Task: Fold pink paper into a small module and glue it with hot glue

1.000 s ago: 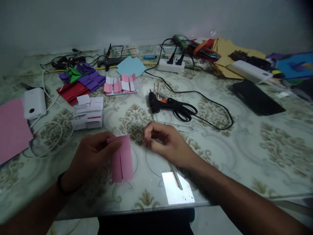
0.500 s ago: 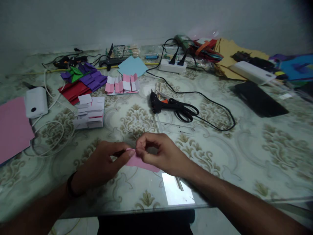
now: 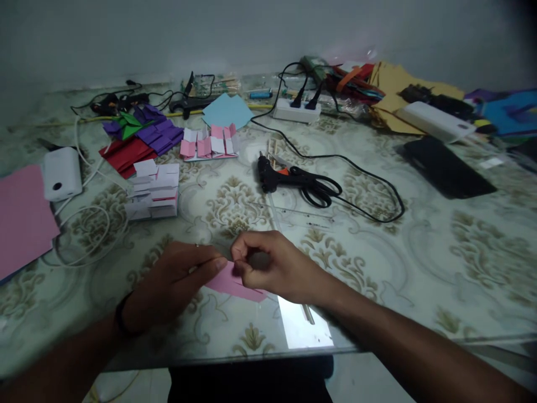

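A small pink piece of paper (image 3: 237, 284) with a fold along it lies low over the table between my two hands. My left hand (image 3: 180, 274) pinches its upper left edge between thumb and fingers; a dark band circles that wrist. At the paper's upper edge, my right hand (image 3: 268, 266) is curled, thumb and fingertips pressed together on it. The fingers partly cover the paper. Beyond my hands rest a black glue gun (image 3: 271, 174) and black-handled scissors (image 3: 321, 187), lying against each other.
Folded white-and-pink paper pieces (image 3: 157, 190) stand left of centre, with more pink folded strips (image 3: 210, 143) behind. Pink sheets (image 3: 25, 218) lie at far left beside a white device (image 3: 62, 173). A power strip (image 3: 297, 111) and a black phone-like slab (image 3: 447, 167) are farther back.
The pink paper has shifted slightly left and down and shows more below my hands. My left fingers have closed flatter on its edge; my right hand stays pinched nearby.
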